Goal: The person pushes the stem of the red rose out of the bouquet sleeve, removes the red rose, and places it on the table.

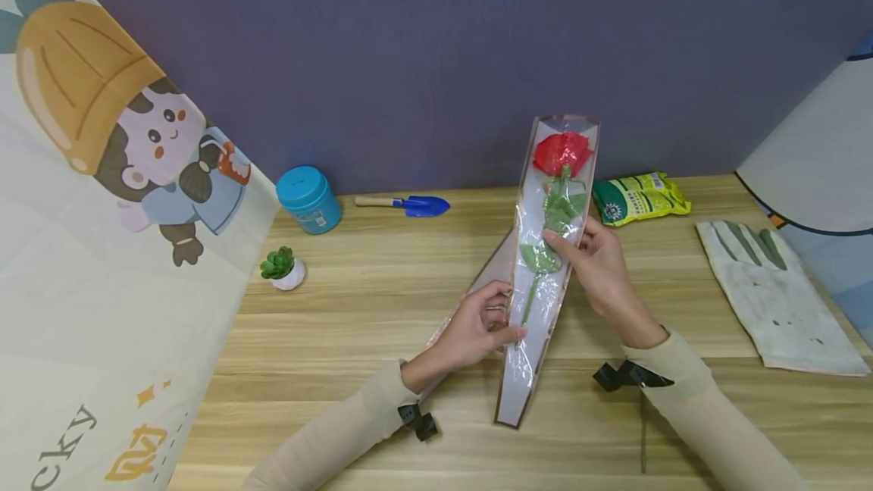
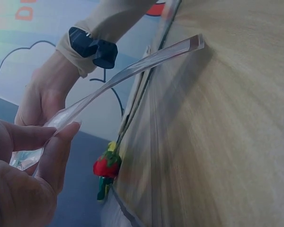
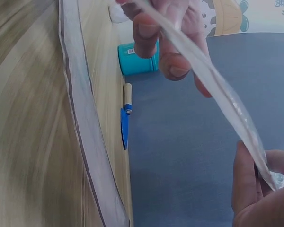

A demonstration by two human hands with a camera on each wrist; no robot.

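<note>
Both hands hold up a long tapered flower sleeve (image 1: 535, 370) with a clear front, white back and brown edging. Behind its shiny film shows a red rose (image 1: 562, 154) with green leaves and a stem. The left hand (image 1: 474, 328) pinches the sleeve's left edge below the middle, thumb in front. At the right edge, higher up, the right hand (image 1: 600, 267) grips with its thumb over the film. Under the held sleeve, a second sleeve (image 3: 87, 127) lies on the table, partly covered in the head view. Another red rose (image 2: 106, 166) appears low in the left wrist view.
Along the back are a blue jar (image 1: 309, 199), a small blue trowel (image 1: 424, 206) and a green-yellow packet (image 1: 641, 198). A potted succulent (image 1: 282, 268) stands at left, work gloves (image 1: 777, 301) lie at right. A green stem (image 1: 643, 434) lies beneath the right forearm.
</note>
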